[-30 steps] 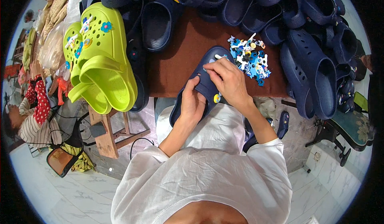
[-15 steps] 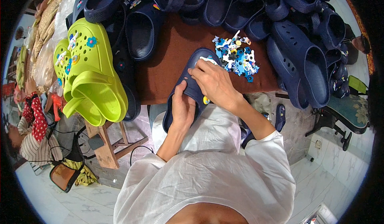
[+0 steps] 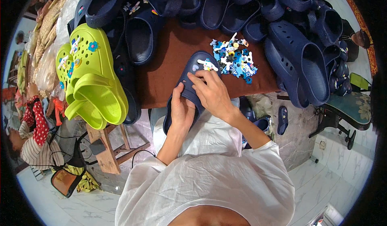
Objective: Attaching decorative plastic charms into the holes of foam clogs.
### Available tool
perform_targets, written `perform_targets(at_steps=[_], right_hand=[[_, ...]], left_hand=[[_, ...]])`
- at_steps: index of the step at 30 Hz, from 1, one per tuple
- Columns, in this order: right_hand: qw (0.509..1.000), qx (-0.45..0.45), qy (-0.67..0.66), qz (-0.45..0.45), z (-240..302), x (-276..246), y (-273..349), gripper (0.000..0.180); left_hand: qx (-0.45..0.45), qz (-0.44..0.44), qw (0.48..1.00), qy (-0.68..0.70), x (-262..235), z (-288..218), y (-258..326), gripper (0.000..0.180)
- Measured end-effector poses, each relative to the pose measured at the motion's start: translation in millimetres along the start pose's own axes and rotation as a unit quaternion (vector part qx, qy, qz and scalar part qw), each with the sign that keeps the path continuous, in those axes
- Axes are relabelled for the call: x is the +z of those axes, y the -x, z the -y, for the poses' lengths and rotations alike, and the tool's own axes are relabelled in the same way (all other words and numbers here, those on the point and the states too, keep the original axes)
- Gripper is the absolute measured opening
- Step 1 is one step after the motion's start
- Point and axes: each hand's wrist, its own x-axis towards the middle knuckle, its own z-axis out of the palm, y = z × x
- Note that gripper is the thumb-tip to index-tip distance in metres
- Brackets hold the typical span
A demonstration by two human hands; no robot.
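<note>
— Two hands on one shoe, centre of the frame. What is each doing?

— The left hand (image 3: 182,111) is closed around the heel half of a navy clog (image 3: 192,78), thumb on top, steadying it where it overhangs the lower edge of the brown table (image 3: 169,64). The right hand (image 3: 211,93) lies over the clog's upper, fingertips pressed together on its top surface. Whether they pinch a charm underneath, I cannot tell.

— Anything already on the shoe?

— Yes: a white figure charm (image 3: 207,65) sits near the toe, just above the right fingertips, and a small pale heart charm (image 3: 195,68) sits to its left.

— So which step does this look like?

— My judgement: a charm is being pushed into one of the holes, with the clog braced from below. The next move likely calls for firm downward pressure while the left hand holds against it.

— Where are the spare pieces?

— A pile of blue and white charms (image 3: 234,58) lies on the table just right of the toe, near the right hand but not touching it.

— And around them?

— Lime-green clogs (image 3: 92,84) at left centre, and navy clogs (image 3: 298,60) heaped along the top and right.
</note>
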Motion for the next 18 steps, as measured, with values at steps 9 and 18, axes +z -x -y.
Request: perform_targets(at_steps=[9,18], right_hand=[[0.982,0.132,-0.048,-0.129,-40.2,-25.3,23.2,0.015],[0.973,0.190,0.112,-0.071,-98.9,-40.4,17.6,0.028]], left_hand=[[0.007,0.011,0.999,0.046,8.4,-12.0,8.5,0.042],[0.035,0.032,0.996,0.078,3.8,-9.5,16.0,0.046]])
